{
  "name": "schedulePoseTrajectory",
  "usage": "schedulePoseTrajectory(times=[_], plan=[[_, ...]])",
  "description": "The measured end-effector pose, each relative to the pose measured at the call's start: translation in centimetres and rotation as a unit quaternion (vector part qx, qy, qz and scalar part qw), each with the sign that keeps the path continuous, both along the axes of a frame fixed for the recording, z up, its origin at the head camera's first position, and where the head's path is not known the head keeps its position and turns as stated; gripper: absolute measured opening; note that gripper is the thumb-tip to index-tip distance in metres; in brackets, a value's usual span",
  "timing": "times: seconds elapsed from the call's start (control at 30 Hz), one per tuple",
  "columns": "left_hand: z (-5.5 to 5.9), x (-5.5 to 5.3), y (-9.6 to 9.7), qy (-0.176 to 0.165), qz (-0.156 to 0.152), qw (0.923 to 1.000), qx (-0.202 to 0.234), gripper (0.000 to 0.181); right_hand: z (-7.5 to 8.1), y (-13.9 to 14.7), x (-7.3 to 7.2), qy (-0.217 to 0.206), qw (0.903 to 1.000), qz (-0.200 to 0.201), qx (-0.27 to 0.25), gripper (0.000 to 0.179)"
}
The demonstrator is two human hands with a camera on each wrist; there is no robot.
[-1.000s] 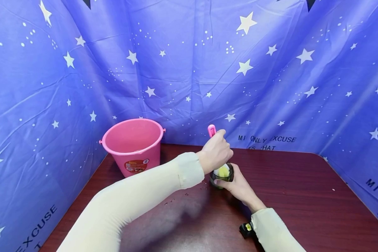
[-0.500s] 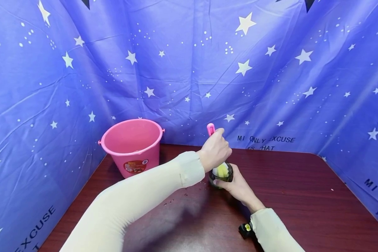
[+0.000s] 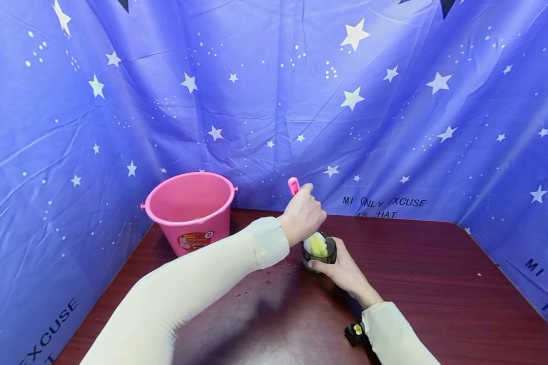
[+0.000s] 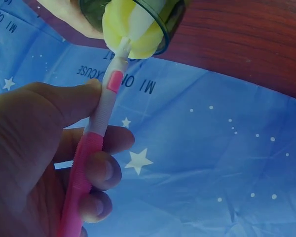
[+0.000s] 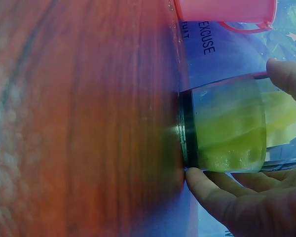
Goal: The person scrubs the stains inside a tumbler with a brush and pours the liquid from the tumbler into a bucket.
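My left hand [image 3: 303, 215] grips the pink-and-white handle [image 4: 86, 158] of a sponge cup brush. The handle's pink end [image 3: 294, 186] sticks up above the fist, leaning left. Its yellow-and-white sponge head [image 3: 318, 246] sits inside a dark tinted drinking glass [image 5: 227, 118]. In the left wrist view, part of the sponge [image 4: 119, 24] shows at the glass's mouth. My right hand [image 3: 347, 271] holds the glass from the right side, thumb on the near side. In the right wrist view the glass's base is against the tabletop, with yellow-green showing through its wall.
A pink bucket [image 3: 194, 221] with a label stands at the back left of the dark red wooden table [image 3: 420, 284]. Water drops [image 3: 268, 279] lie left of the glass. A small black device [image 3: 355, 334] is by the right cuff. A blue starry cloth [image 3: 255, 101] hangs around the table.
My left hand and the brush handle have shifted slightly left, and the sponge head has turned or leaned within the glass. The right hand keeps the glass in nearly the same spot.
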State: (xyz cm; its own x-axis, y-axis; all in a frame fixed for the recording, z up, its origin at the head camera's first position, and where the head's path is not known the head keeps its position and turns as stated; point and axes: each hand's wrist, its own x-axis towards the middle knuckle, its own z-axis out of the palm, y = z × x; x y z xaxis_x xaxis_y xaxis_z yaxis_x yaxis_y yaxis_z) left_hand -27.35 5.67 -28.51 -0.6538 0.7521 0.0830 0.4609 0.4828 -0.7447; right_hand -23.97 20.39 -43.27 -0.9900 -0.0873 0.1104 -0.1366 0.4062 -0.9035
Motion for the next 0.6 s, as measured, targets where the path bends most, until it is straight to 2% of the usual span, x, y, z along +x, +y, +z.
schedulePoseTrajectory(times=[0.17, 0.6], plan=[[0.16, -0.05, -0.37, -0.012, 0.011, 0.9999, 0.0, 0.02, 0.02, -0.01, 0.0, -0.004, 1.0, -0.005, -0.003, 0.081], [0.54, 0.0, -0.88, -0.025, -0.015, 0.9995, -0.011, 0.019, -0.07, -0.02, -0.03, 0.003, 1.0, -0.005, 0.001, 0.08]])
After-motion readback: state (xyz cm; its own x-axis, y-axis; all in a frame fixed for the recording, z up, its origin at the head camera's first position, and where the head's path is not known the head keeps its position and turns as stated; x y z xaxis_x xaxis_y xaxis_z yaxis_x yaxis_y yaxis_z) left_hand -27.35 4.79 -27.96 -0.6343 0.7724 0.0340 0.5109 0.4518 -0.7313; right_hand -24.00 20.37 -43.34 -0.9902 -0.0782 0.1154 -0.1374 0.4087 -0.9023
